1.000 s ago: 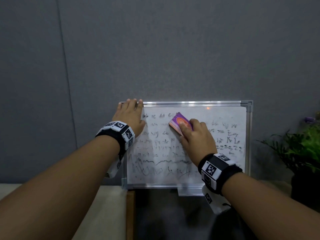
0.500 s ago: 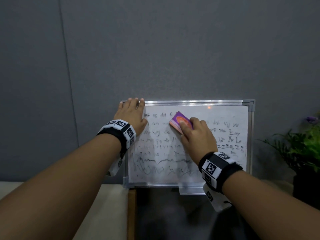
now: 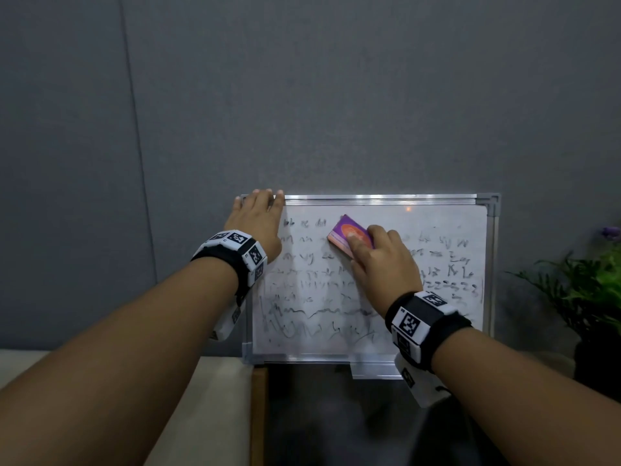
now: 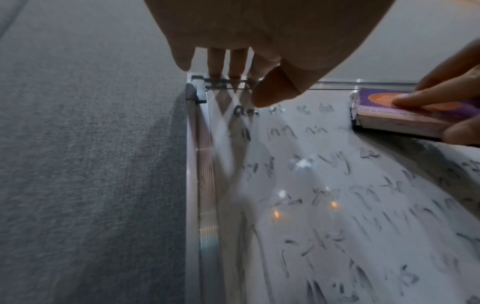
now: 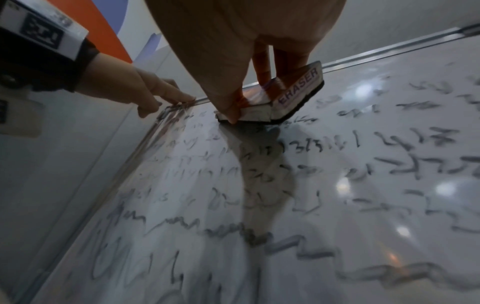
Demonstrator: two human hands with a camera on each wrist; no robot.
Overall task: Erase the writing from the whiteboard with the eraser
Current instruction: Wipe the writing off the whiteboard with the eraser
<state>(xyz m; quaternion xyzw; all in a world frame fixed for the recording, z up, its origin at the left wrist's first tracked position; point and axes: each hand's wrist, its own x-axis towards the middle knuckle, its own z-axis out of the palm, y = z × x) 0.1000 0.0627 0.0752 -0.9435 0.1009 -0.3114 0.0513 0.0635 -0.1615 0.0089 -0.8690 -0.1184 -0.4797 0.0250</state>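
Observation:
A framed whiteboard (image 3: 437,331) leans upright against the grey wall, covered in smeared black writing. My right hand (image 3: 379,260) grips a purple and orange eraser (image 3: 346,235) and presses it flat on the board's upper middle. The eraser (image 5: 288,102) shows its felt on the surface, thumb on one side and fingers on top; it also appears as the eraser (image 4: 405,115) at the right edge of the left wrist view. My left hand (image 3: 257,220) lies flat with straight fingers over the board's top left corner (image 4: 197,88).
A green potted plant (image 3: 584,287) stands to the board's right. A dark tabletop (image 3: 329,415) lies below the board, with a beige surface (image 3: 215,398) to its left. A small clear tray (image 3: 373,369) sits under the bottom frame.
The eraser and my right hand stay at nearly the same spot on the upper middle of the board. My left hand has kept its place on the corner.

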